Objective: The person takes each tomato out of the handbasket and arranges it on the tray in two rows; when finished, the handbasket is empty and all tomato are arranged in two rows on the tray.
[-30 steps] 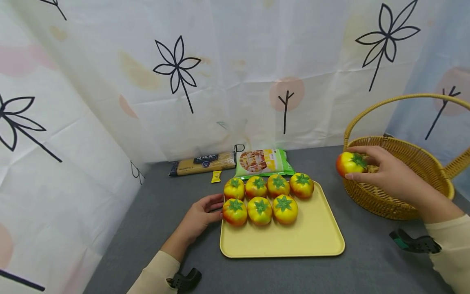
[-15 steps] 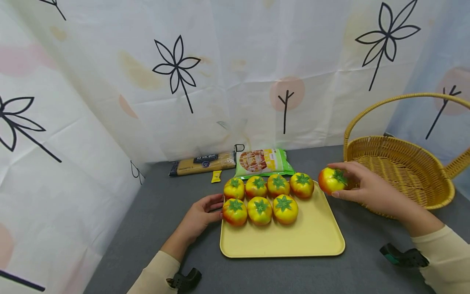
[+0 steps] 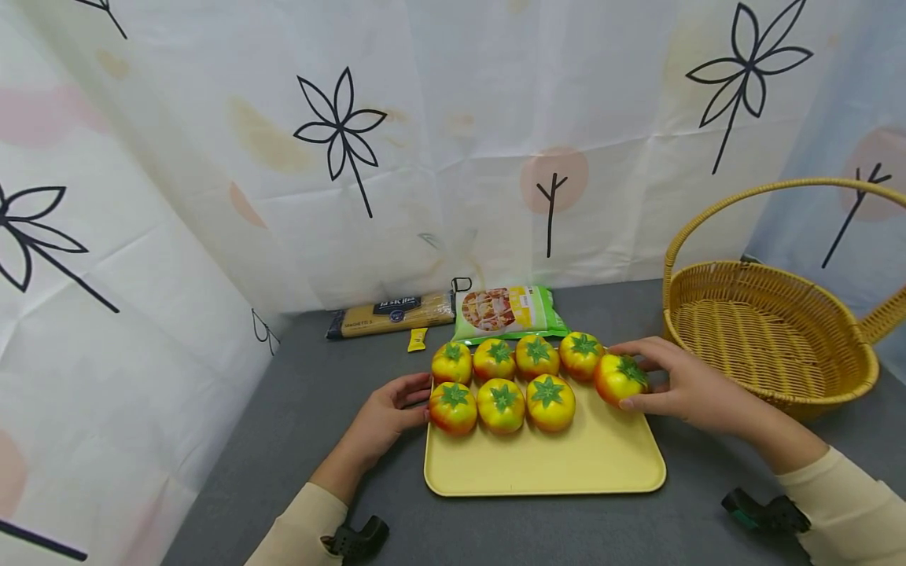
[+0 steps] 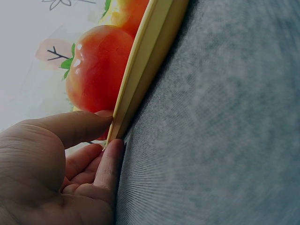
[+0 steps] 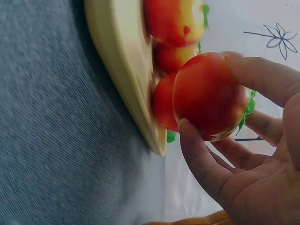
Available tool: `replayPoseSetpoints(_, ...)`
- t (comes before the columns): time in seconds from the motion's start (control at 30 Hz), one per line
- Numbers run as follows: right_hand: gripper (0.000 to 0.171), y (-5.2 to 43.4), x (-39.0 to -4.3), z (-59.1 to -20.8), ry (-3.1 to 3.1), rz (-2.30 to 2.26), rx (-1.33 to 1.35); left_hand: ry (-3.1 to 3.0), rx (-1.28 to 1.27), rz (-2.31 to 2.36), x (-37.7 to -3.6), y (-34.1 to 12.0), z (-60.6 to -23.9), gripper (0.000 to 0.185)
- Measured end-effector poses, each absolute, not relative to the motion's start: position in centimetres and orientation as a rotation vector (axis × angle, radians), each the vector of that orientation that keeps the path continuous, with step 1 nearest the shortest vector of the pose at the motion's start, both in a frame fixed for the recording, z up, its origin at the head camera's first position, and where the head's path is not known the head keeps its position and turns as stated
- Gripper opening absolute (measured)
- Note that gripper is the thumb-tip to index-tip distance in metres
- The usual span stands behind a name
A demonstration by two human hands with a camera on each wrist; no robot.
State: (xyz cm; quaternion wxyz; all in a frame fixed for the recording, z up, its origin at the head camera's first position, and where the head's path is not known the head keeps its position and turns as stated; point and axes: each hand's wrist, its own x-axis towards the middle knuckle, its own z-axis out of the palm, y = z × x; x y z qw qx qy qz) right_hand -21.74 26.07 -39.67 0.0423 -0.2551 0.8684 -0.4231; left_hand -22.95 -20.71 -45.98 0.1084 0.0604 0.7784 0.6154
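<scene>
My right hand (image 3: 690, 389) holds a red-and-yellow tomato (image 3: 616, 383) with a green star-shaped top, over the right side of a yellow tray (image 3: 545, 468). In the right wrist view, thumb and fingers wrap the sides of that tomato (image 5: 206, 96), tilted close over the tray's corner. Two rows of similar tomatoes (image 3: 501, 406) sit on the tray, the back row longer. At the tray's left edge, my left hand (image 3: 385, 413) pinches the rim; the left wrist view has the thumb at the rim's top beside a tomato (image 4: 101, 68) and a finger against its outer side.
A wicker basket (image 3: 767, 338) with a tall handle stands at the right. Behind the tray lie a spaghetti pack (image 3: 396, 314), a green food bag (image 3: 506, 312) and a small yellow packet (image 3: 417, 339). A patterned cloth (image 3: 439, 189) hangs behind the grey table (image 3: 297, 409).
My right hand has carried the tomato left from over the basket's edge to the tray's right side, lowering it beside the back row. The left hand stays at the tray's edge.
</scene>
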Motion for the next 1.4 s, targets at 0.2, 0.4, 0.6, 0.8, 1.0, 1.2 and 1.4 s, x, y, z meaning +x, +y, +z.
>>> replayPoseSetpoints(0.2,0.067,25.4,-21.4,-40.2,2.640,-1.276,-0.768,2.283,0.171,1.814,-23.0,-20.7,-46.0,0.065)
replayPoseSetpoints(0.4,0.066,24.8,-21.0,-40.6,2.633,-1.238,-0.803,2.278,0.160,1.814,-23.1,-20.7,-46.0,0.065)
replayPoseSetpoints(0.6,0.066,24.2,-20.9,-41.0,2.672,-1.166,-0.813,2.288,0.160,1.812,-23.0,-20.5,-45.9,0.064)
replayPoseSetpoints(0.8,0.069,23.8,-20.7,-41.4,2.728,-1.126,-0.829,2.285,0.169,1.813,-23.1,-20.5,-46.0,0.064)
replayPoseSetpoints(1.0,0.071,23.7,-20.6,-41.5,2.755,-1.133,-0.818,2.288,0.174,1.808,-23.4,-20.5,-46.1,0.064)
replayPoseSetpoints(1.2,0.066,24.1,-20.7,-41.4,2.748,-1.179,-0.794,2.292,0.170,1.806,-23.5,-20.3,-46.1,0.064)
replayPoseSetpoints(1.4,0.056,24.5,-20.7,-40.9,2.755,-1.219,-0.801,2.279,0.186,1.807,-23.6,-20.3,-46.1,0.065)
